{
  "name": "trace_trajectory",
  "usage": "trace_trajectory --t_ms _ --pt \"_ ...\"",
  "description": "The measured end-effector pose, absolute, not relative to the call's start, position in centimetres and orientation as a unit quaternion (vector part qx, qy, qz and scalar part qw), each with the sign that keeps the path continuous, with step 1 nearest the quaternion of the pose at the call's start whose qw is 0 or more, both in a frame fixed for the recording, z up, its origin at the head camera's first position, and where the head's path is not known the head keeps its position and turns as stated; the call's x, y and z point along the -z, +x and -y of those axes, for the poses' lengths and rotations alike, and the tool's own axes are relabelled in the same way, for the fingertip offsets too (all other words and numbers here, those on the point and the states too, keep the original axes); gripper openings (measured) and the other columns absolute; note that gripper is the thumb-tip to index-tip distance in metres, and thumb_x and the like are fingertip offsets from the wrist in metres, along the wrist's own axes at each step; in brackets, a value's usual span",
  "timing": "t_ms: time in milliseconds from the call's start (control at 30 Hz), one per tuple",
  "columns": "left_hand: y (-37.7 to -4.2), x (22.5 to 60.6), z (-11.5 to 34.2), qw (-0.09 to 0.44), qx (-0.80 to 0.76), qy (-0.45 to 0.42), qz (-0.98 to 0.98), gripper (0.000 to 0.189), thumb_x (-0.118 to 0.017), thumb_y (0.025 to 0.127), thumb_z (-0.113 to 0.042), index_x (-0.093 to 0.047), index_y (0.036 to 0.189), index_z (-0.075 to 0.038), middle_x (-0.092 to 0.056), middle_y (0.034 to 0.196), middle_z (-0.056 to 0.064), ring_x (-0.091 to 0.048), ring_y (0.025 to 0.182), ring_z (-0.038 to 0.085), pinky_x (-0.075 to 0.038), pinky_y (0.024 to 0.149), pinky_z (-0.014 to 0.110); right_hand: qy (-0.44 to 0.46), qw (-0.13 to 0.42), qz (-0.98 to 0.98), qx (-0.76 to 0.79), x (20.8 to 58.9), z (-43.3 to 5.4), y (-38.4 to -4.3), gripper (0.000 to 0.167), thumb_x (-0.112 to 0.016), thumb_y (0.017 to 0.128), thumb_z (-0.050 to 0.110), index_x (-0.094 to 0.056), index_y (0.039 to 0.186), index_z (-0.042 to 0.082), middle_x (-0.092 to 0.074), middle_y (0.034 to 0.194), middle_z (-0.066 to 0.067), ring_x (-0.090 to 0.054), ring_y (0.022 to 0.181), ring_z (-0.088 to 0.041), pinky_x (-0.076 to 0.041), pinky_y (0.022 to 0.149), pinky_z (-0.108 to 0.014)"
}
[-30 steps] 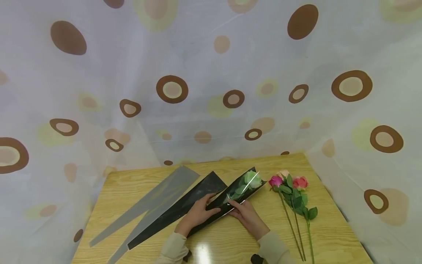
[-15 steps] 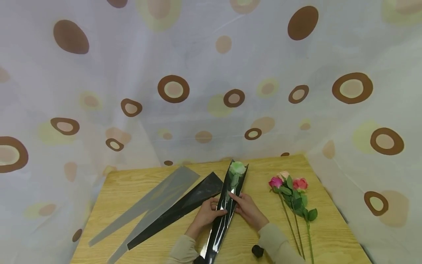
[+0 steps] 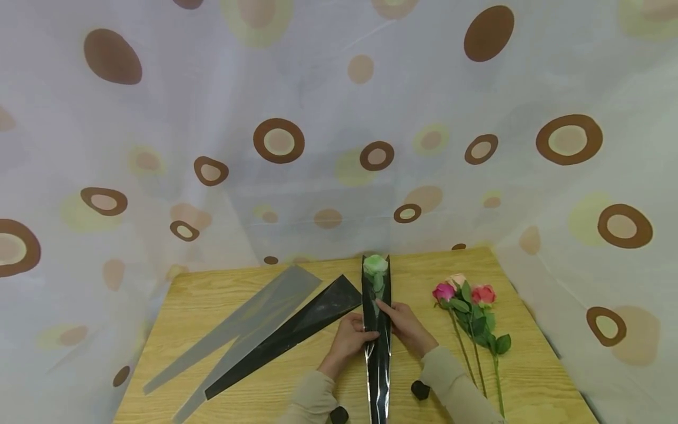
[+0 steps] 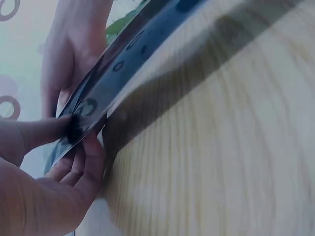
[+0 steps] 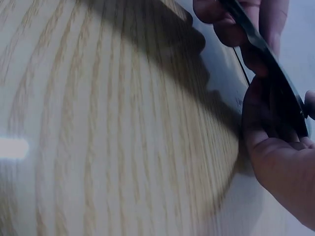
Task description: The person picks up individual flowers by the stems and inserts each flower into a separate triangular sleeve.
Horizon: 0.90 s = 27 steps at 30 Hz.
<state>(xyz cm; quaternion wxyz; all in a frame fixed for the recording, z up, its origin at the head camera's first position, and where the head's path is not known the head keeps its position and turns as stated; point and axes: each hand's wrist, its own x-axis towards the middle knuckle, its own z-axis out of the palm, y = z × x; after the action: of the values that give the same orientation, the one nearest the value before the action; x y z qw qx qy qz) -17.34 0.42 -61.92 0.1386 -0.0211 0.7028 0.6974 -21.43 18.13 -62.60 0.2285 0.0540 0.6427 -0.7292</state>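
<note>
A long black flower sleeve with a clear front [image 3: 378, 368] stands between both hands in the head view, pointing straight away from the person. Inside its wide top sits a pale green-white rose [image 3: 375, 265], its leaves showing through the film. My left hand [image 3: 349, 340] pinches the sleeve's left edge, thumb on the front and fingers behind, as the left wrist view also shows at the sleeve [image 4: 106, 78]. The right hand [image 3: 406, 327] grips the opposite edge a little higher, thumb over the front. In the right wrist view, fingers [image 5: 256, 108] lie under the sleeve, which is lifted off the table.
To the left lie another black sleeve [image 3: 286, 335] and several overlapping grey translucent sleeves [image 3: 238, 330]. At the right are a magenta rose [image 3: 443, 292], a peach rose [image 3: 455, 281] and a coral rose [image 3: 483, 294] with long stems. Patterned cloth surrounds the wooden table [image 3: 265, 406].
The sleeve with the green-white rose has turned from slanting right to pointing straight away. Both hands have kept hold of it, and the left hand has moved right.
</note>
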Motion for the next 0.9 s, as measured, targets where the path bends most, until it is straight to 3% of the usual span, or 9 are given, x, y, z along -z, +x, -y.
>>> trace_trajectory --t_ms 167,333,567,733,900 --pt "-17.1 61.8 -2.1 0.113 -0.705 -0.032 -0.699 0.040 -0.077 0.084 0.012 -0.053 0.115 0.009 -0.076 0.097 0.032 -0.068 0.065 0.010 -0.047 0.055 0.019 0.037 0.190 -0.711 0.676 62.3 -18.5 -21.1 0.047 -0.057 0.111 0.035 -0.070 0.117 -0.011 -0.075 0.088 0.001 -0.066 0.078 -0.005 -0.056 0.074 -0.021" --pt "-17.2 61.8 -3.2 0.107 -0.699 -0.025 -0.706 0.039 -0.078 0.081 0.013 -0.052 0.110 0.006 -0.076 0.098 0.033 -0.076 0.072 0.020 -0.050 0.058 0.019 0.037 0.140 -0.811 0.567 61.6 -19.3 -20.3 0.042 -0.062 0.108 0.034 -0.076 0.114 -0.005 -0.078 0.103 -0.008 -0.064 0.090 -0.009 -0.051 0.083 -0.023" --pt "-17.7 61.6 -4.1 0.132 -0.684 -0.031 -0.717 0.036 -0.079 0.085 0.009 -0.052 0.108 0.001 -0.076 0.086 0.021 -0.055 0.056 0.006 -0.041 0.052 0.021 0.074 0.153 -0.811 0.560 60.8 -20.8 -19.5 0.033 -0.066 0.105 0.027 -0.071 0.096 -0.004 -0.053 0.067 0.006 -0.052 0.064 -0.009 -0.046 0.062 -0.024" --pt "-17.9 61.7 -4.7 0.139 -0.664 -0.026 -0.734 0.036 -0.081 0.087 0.001 -0.052 0.108 -0.002 -0.067 0.075 0.000 -0.047 0.052 0.006 -0.038 0.051 0.021 0.081 0.148 -0.805 0.569 60.8 -21.5 -19.5 0.032 -0.066 0.105 0.024 -0.072 0.101 -0.007 -0.057 0.067 0.006 -0.051 0.062 -0.008 -0.045 0.060 -0.024" --pt "-17.3 62.0 -4.1 0.134 -0.626 0.007 -0.768 0.029 -0.080 0.092 -0.007 -0.057 0.108 -0.002 -0.068 0.082 0.003 -0.053 0.059 0.006 -0.043 0.053 0.021 0.093 0.132 -0.822 0.546 60.6 -22.0 -19.9 0.032 -0.068 0.104 0.024 -0.074 0.102 -0.008 -0.054 0.070 0.006 -0.047 0.068 -0.011 -0.039 0.063 -0.025"
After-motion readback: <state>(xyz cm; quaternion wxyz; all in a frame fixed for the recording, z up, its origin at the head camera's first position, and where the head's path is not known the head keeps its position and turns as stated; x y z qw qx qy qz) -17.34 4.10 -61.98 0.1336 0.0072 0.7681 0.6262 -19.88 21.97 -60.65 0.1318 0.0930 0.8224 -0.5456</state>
